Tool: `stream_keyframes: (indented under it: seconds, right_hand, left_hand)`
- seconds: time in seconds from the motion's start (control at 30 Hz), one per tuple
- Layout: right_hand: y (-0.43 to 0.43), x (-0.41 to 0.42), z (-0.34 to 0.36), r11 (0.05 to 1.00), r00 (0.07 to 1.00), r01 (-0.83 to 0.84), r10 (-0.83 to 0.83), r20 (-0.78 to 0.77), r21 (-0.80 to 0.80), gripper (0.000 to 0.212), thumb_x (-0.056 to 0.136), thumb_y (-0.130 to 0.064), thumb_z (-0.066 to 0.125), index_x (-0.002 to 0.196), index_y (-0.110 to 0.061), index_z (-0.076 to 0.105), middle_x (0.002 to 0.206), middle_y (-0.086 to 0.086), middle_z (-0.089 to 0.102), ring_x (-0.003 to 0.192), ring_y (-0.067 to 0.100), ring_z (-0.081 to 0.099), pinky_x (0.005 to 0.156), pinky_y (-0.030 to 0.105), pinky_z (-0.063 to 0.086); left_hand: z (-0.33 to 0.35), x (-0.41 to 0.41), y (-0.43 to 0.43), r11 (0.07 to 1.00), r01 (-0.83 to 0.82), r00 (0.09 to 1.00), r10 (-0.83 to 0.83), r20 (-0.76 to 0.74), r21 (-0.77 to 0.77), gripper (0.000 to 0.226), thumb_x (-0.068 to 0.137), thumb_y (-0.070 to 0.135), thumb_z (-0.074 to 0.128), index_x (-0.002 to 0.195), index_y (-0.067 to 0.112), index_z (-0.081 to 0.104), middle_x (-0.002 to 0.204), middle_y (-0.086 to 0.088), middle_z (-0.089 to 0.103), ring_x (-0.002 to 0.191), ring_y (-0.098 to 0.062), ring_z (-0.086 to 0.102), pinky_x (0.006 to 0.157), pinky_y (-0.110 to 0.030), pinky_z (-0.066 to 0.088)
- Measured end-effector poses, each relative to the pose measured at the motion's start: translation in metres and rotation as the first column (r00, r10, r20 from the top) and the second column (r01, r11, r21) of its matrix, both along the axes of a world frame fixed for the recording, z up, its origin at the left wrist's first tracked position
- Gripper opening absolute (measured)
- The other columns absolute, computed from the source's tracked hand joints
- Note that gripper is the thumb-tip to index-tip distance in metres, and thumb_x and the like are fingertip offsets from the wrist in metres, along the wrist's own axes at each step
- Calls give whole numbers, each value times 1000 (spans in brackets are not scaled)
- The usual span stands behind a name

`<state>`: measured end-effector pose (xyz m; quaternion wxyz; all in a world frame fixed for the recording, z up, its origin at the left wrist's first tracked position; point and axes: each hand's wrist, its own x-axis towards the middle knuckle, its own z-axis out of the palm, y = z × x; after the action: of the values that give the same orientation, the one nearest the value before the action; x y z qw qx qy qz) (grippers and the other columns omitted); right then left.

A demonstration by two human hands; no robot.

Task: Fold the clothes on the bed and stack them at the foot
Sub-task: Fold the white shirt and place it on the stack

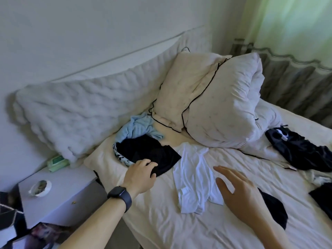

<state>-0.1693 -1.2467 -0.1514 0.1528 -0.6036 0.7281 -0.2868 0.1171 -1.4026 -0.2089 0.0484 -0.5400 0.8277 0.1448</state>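
A crumpled white garment (194, 178) lies in the middle of the cream bed (161, 221). Left of it is a black garment (149, 153) over a patterned piece (120, 158), with a light blue garment (138, 128) behind. My left hand (142, 175), a dark watch on its wrist, grips the near edge of the black garment with curled fingers. My right hand (239, 191) hovers open, fingers spread, just right of the white garment. More black clothing (301, 151) lies at the right, and another black piece (274, 209) sits partly hidden behind my right forearm.
A folded white duvet with black piping (215, 105) is piled at the head of the bed. A quilted white headboard cushion (80, 112) leans on the wall. At the left stands a grey nightstand (68, 193) with a small bowl (40, 187) and a green pack (58, 162).
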Motion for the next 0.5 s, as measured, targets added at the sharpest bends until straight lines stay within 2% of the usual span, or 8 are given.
stream_keyframes:
  seconds: [0.07, 0.2, 0.27, 0.33, 0.4, 0.5]
  right_hand:
    - [-31, 15, -37, 995, 999, 34, -34, -6, 99, 36, 96, -29, 67, 130, -36, 66, 127, -27, 60, 123, 7, 59, 87, 19, 43]
    - [-84, 42, -114, 916, 993, 92, -112, 27, 391, 37, 100, -34, 61, 136, -40, 60, 131, -29, 56, 131, 7, 51, 92, 21, 40]
    - [-107, 52, -159, 832, 980, 140, -193, 44, 537, 40, 101, -36, 58, 141, -38, 55, 141, -17, 57, 133, 13, 50, 98, 24, 39]
    - [-127, 64, -206, 732, 955, 161, -285, 82, 662, 49, 100, -38, 60, 147, -31, 49, 149, -4, 54, 134, 20, 49, 103, 26, 35]
    - [-141, 75, -255, 602, 927, 167, -365, 84, 781, 70, 97, -47, 63, 157, -24, 35, 158, 6, 41, 141, 25, 44, 109, 31, 34]
    - [-145, 90, -318, 415, 846, 193, -529, 63, 889, 99, 89, -58, 69, 162, -22, 13, 164, 13, 21, 146, 31, 35, 114, 42, 35]
  left_hand:
    - [-41, 5, -40, 995, 45, 998, -48, 40, 84, 49, 100, 36, 45, 148, 30, 44, 153, 4, 40, 141, -19, 36, 113, -36, 33]
    - [-123, 10, -102, 961, 174, 969, -206, 138, 213, 48, 98, 31, 44, 145, 28, 45, 149, 1, 43, 139, -22, 37, 111, -38, 33]
    - [-163, 10, -122, 930, 227, 938, -288, 191, 289, 49, 98, 32, 43, 147, 28, 41, 155, -3, 35, 144, -27, 29, 114, -44, 28]
    - [-204, 13, -142, 904, 249, 909, -342, 238, 348, 57, 99, 36, 42, 154, 32, 29, 165, -5, 16, 152, -32, 11, 120, -52, 16]
    - [-243, 15, -159, 874, 255, 871, -393, 294, 414, 64, 99, 44, 38, 158, 40, 14, 169, 0, -2, 154, -34, -3, 120, -59, 5]
    - [-294, 26, -169, 844, 197, 828, -416, 377, 499, 69, 97, 59, 33, 157, 48, 2, 169, 3, -7, 153, -36, -3, 119, -63, 5]
